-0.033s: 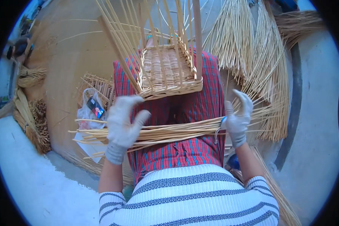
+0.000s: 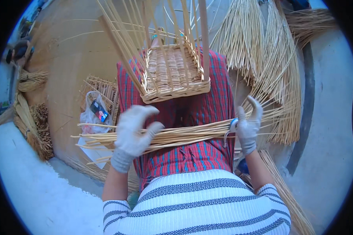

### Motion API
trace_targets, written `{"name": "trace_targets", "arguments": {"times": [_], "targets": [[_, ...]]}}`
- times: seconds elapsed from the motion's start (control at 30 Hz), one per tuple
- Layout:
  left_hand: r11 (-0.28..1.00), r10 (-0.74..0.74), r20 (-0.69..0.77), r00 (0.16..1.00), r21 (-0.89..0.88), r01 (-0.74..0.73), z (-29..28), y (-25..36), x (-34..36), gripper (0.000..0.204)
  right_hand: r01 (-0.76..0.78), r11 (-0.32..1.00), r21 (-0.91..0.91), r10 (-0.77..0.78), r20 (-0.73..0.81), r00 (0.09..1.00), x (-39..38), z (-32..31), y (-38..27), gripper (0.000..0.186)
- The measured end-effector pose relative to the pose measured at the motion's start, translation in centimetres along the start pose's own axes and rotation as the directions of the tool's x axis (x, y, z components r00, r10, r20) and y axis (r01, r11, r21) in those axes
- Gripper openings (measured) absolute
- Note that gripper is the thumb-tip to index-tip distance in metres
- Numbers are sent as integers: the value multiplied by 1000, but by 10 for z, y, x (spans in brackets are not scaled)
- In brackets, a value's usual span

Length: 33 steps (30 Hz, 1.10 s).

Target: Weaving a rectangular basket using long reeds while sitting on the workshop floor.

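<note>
A bundle of pale, peeled canes (image 2: 192,133) lies across my lap. My left hand (image 2: 135,133), in a whitish glove, is over its left part with thumb and fingers apart and nothing between them. At the right part is my gloved right hand (image 2: 248,127), thumb and fingers spread. Beside its thumb, a small white-and-blue item (image 2: 233,124) sits against the canes; I cannot make out its kind. Beyond the bundle, a half-woven rectangular basket (image 2: 176,92) rests on my knees, its base woven, with thick corner posts and thin upright stakes.
Long loose canes (image 2: 276,70) spread over the floor at the right. On the left lie a woven panel (image 2: 102,88), a clear plastic bag (image 2: 91,117) and a phone (image 2: 99,111). Bundled fibres (image 2: 29,125) stand near the left wall, and a brown bundle (image 2: 312,22) lies far right.
My left hand has shifted slightly to the right over the canes. The basket sits a touch farther away. My right hand has barely moved.
</note>
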State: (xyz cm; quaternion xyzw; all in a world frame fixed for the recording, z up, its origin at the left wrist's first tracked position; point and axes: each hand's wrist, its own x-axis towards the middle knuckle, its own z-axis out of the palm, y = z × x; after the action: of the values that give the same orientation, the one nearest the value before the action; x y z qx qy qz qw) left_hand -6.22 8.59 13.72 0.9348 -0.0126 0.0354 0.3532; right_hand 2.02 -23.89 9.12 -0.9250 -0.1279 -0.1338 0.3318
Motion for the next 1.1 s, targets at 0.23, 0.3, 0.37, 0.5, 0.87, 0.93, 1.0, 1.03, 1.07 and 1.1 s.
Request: {"name": "trace_targets", "arguments": {"times": [0.23,0.3,0.37,0.5,0.87,0.93,1.0,1.03,1.07,1.1], "targets": [[956,-261,196,945,-83,281,39,-15,-19,14,38,958,283,-194,550,812,-57,11,-33,33],[961,-246,70,967,-115,253,37,-6,-8,12,-9,971,237,-158,676,719,-43,6,-33,33],[999,27,-159,987,-38,-34,37,11,8,12,-37,982,183,-123,786,606,-33,11,-38,33],[964,101,27,995,-251,-91,46,51,6,13,-471,422,775,-223,592,775,5,10,-56,25],[967,97,-225,969,-209,-145,33,24,41,22,-262,362,895,141,225,964,57,-15,-23,14],[962,266,-200,943,117,-247,8,31,67,57,-228,440,869,186,160,969,56,-19,-11,14],[944,224,-94,970,269,-192,4,16,90,65,-176,520,836,215,71,974,56,-15,-9,14],[894,167,15,986,420,-158,1,15,98,73,-173,520,837,202,76,976,53,-15,-7,14],[832,101,50,994,544,-112,-8,17,100,80,-124,581,804,180,21,983,48,-16,-6,13],[831,96,50,994,546,-107,-12,16,97,80,-81,637,766,166,-34,985,40,-17,-7,13]]}}
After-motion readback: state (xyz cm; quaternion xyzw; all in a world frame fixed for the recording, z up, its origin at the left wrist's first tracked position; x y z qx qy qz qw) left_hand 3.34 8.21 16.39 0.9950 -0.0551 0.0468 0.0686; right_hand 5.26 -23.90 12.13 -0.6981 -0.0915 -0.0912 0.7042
